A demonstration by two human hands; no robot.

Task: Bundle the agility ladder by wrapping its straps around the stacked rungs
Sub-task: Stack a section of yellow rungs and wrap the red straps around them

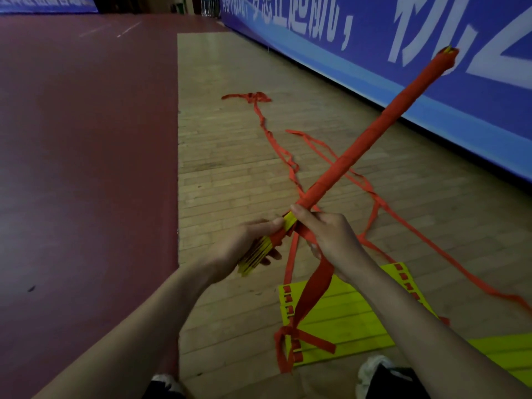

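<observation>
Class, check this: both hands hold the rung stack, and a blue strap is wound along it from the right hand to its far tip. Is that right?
One error: in the head view the strap is red, not blue. The left hand and right hand hold the stack, wound from the right hand to its far tip.

Indoor sports hall, floor and boundary wall, dim light.

Maroon synthetic flooring on the left, with faint white line marks at the far end. It meets a pale wooden strip floor along a straight seam. A long blue banner with large white characters runs along the right. A second blue banner stands at the far left. The far end is dark and its details are indistinct.
</observation>
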